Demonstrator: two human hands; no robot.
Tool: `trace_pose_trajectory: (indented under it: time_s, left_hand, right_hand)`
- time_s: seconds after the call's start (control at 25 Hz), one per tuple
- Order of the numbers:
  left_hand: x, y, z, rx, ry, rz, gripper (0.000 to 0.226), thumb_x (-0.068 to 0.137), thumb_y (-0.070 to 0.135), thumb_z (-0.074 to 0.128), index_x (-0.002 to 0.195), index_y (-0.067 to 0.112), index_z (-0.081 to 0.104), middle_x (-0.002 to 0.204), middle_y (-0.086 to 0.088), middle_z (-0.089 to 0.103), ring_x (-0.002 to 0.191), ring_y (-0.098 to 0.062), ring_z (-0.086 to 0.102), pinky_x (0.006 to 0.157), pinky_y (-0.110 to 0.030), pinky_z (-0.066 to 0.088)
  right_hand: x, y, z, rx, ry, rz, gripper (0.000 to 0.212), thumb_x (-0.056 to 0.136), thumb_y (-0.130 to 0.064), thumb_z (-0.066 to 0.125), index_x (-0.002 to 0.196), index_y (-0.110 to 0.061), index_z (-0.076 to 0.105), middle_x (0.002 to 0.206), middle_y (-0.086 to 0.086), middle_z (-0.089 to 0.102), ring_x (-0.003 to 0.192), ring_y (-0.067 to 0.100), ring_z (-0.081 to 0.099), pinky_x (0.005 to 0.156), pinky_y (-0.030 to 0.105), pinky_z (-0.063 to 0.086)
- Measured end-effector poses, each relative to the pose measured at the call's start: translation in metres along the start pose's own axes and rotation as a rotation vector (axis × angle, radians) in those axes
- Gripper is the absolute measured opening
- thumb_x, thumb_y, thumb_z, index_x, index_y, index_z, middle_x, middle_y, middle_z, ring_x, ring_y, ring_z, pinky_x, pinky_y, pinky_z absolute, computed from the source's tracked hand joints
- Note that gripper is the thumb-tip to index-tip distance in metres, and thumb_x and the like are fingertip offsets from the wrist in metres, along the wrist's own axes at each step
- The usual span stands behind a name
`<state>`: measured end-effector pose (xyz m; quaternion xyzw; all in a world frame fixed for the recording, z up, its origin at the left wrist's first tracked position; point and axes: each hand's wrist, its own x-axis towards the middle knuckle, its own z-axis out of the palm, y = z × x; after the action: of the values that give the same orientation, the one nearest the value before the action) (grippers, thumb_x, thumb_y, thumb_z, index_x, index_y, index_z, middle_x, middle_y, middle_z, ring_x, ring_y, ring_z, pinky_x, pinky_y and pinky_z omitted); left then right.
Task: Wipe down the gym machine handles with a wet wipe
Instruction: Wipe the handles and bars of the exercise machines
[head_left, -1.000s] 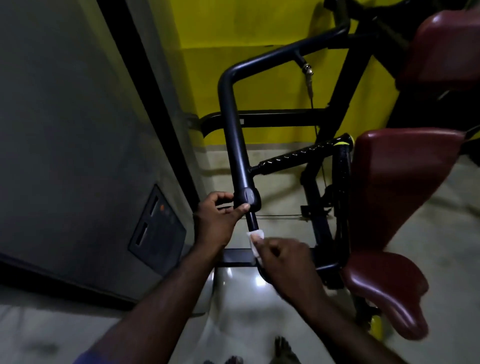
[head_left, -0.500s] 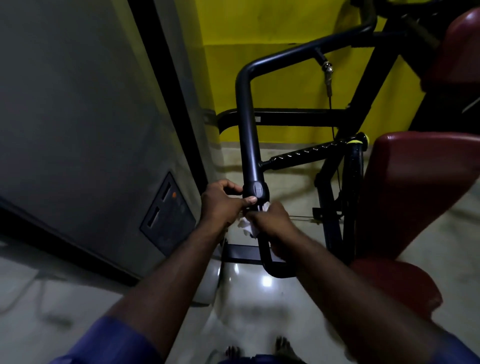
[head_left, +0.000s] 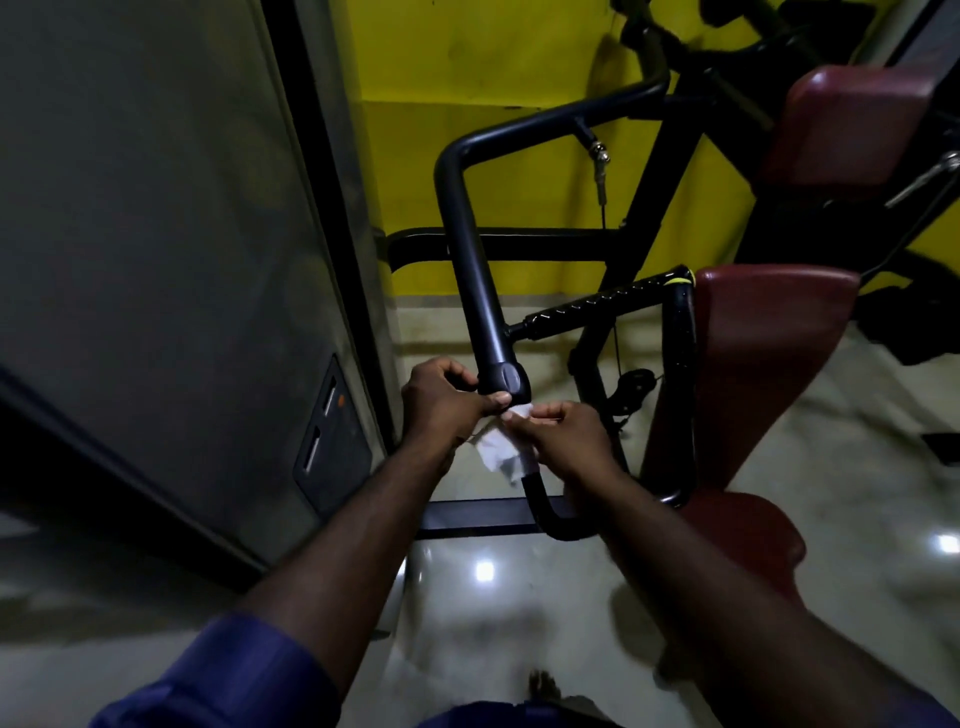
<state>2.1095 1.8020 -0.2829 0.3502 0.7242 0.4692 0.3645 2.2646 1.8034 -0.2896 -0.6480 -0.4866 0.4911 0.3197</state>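
Wipe (head_left: 501, 451) now more unfurled, hanging lower

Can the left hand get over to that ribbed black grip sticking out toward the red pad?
Probably yes. The left hand is at the bar's collar, and the ribbed grip juts out just above and right of it with open air around it. Only the thick upright bar stands between, easily rounded.

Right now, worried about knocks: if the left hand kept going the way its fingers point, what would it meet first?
Probably the black end cap of the thick machine arm, which the left hand nearly touches.
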Motion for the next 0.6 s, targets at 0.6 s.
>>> trace_pose_trajectory:
  time_s: [0.6]
  left_hand:
    - [-0.034, -0.005, 0.016, 0.242, 0.145, 0.432, 0.037, 0.076, 0.008, 0.082, 0.102, 0.019, 0.059, 0.122, -0.002, 0.049, 0.115, -0.024, 0.045, 0.088, -0.028, 0.036]
  right_hand:
    - [-0.106, 0.077, -0.056, -1.480, 0.119, -0.888, 0.024, 0.100, -0.030, 0.052, 0.121, -0.018, 0.056, 0.115, 0.005, 0.060, 0.121, 0.031, 0.057, 0.122, 0.064, 0.013]
